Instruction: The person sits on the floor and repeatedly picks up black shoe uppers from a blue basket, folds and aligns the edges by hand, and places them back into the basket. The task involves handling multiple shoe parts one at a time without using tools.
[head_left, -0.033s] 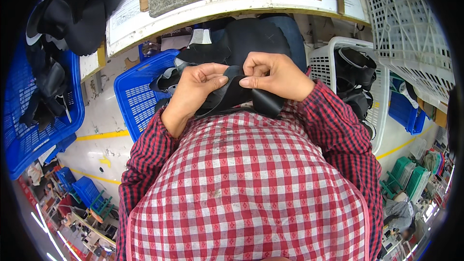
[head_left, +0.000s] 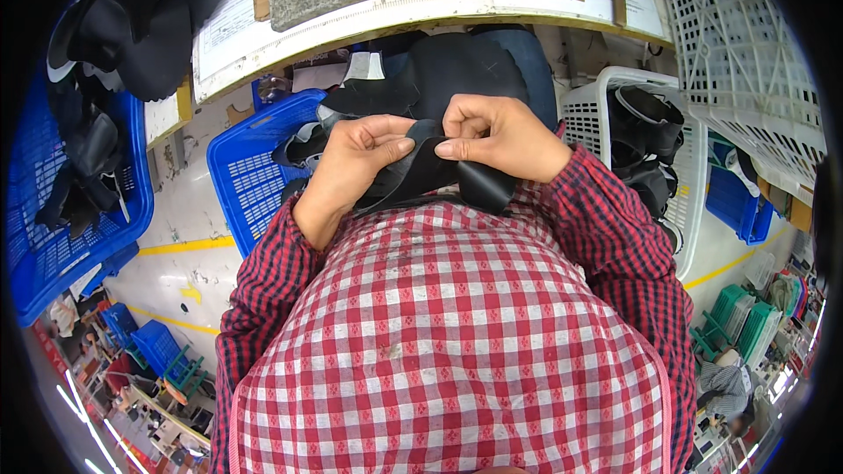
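Close to my chest, both hands pinched one black fabric piece (head_left: pixel 421 177): left hand (head_left: pixel 356 162) gripping its left edge, right hand (head_left: pixel 500 136) its top. Blue basket (head_left: pixel 250 171) sat just below-left; white basket (head_left: pixel 597 110) at right.

I count two hands of mine, my left hand (head_left: pixel 356 167) and my right hand (head_left: pixel 500 136), both pinching one black leather piece (head_left: pixel 421 175). Blue crates: one large blue crate (head_left: pixel 53 237) at far left, one blue crate (head_left: pixel 250 175) just left of my lap, one small blue crate (head_left: pixel 733 202) at right. White baskets: two, one white basket (head_left: pixel 588 110) near my right arm, one tall white basket (head_left: pixel 746 53) beyond. One workbench (head_left: pixel 421 0) far ahead.
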Available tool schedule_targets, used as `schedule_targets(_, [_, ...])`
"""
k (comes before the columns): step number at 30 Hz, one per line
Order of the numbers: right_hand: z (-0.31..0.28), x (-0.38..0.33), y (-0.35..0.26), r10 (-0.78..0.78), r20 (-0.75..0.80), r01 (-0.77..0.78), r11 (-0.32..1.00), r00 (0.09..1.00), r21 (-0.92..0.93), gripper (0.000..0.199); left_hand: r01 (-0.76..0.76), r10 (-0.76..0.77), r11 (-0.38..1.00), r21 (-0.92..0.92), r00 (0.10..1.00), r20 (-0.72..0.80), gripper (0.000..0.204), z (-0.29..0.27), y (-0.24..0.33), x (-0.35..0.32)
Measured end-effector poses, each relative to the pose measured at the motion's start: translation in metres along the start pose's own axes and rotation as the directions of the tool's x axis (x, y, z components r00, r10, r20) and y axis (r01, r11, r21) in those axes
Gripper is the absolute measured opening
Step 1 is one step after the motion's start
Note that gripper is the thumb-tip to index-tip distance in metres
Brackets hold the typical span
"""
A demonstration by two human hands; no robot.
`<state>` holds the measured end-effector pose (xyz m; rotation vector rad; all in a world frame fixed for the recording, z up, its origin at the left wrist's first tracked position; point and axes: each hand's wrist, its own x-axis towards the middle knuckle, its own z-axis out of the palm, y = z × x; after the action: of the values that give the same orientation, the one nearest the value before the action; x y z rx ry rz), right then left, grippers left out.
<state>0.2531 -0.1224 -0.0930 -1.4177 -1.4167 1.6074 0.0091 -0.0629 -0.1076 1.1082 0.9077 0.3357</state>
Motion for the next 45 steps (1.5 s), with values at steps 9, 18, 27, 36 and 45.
schedule_targets(9, [0.008, 0.001, 0.015, 0.033, -0.133, -0.040, 0.998, 0.991, -0.052, 0.027, -0.048, 0.045, 0.997, 0.059, 0.998, 0.046, 0.026, -0.001, -0.004, 0.004])
schedule_targets(18, [0.009, -0.001, 0.013, 0.012, -0.165, -0.034, 0.991, 0.986, -0.126, 0.029, -0.065, 0.061, 0.996, 0.062, 0.996, 0.062, 0.027, 0.000, -0.004, 0.004])
schedule_targets(27, [0.008, 0.003, 0.017, 0.028, -0.099, -0.040, 0.992, 0.995, -0.122, 0.027, 0.063, -0.060, 0.996, -0.059, 0.997, 0.054, 0.024, -0.001, 0.006, 0.004])
schedule_targets(36, [-0.006, 0.020, 0.020, -0.229, -0.256, 0.200, 0.971, 0.939, -0.133, 0.063, -0.058, 0.051, 0.983, 0.172, 0.998, 0.045, 0.009, 0.001, -0.003, 0.015])
schedule_targets(45, [0.045, 0.044, -0.032, -0.419, -0.169, 0.431, 0.901, 0.892, 0.043, 0.027, -0.304, 0.095, 0.607, 0.735, 0.945, 0.312, 0.010, -0.048, 0.136, -0.014])
